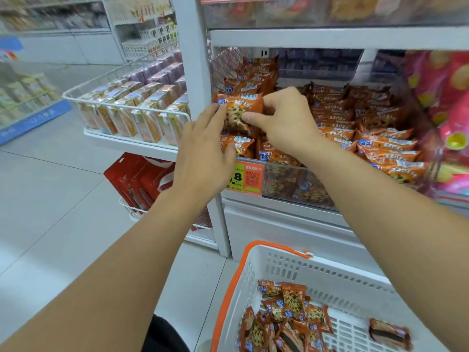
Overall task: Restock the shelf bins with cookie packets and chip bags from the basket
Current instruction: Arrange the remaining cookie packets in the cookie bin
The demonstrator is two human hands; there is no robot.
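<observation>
Head view: both hands meet at 12 o'clock of centre on one orange cookie packet [241, 110]. Right hand [284, 123] pinches its right edge, thumb under, fingers curled; left hand [203, 153] steadies the left edge with straight fingers, likely seating it upright atop the bin [299, 184] stack. Basket [253, 270] at 5 o'clock holds more packets.

- A shop, of the convenience or snack-store kind: white display shelving [330, 38] runs along a pale tiled floor [50, 199].
- A clear-fronted shelf bin [299, 184] is heaped with identical orange cookie packets [380, 146].
- An orange price tag [245, 177] is clipped to the bin's front.
- A wire rack [121, 107] at the shelf end holds rows of small boxed goods.
- A white shopping basket [330, 273] with an orange handle stands below.
</observation>
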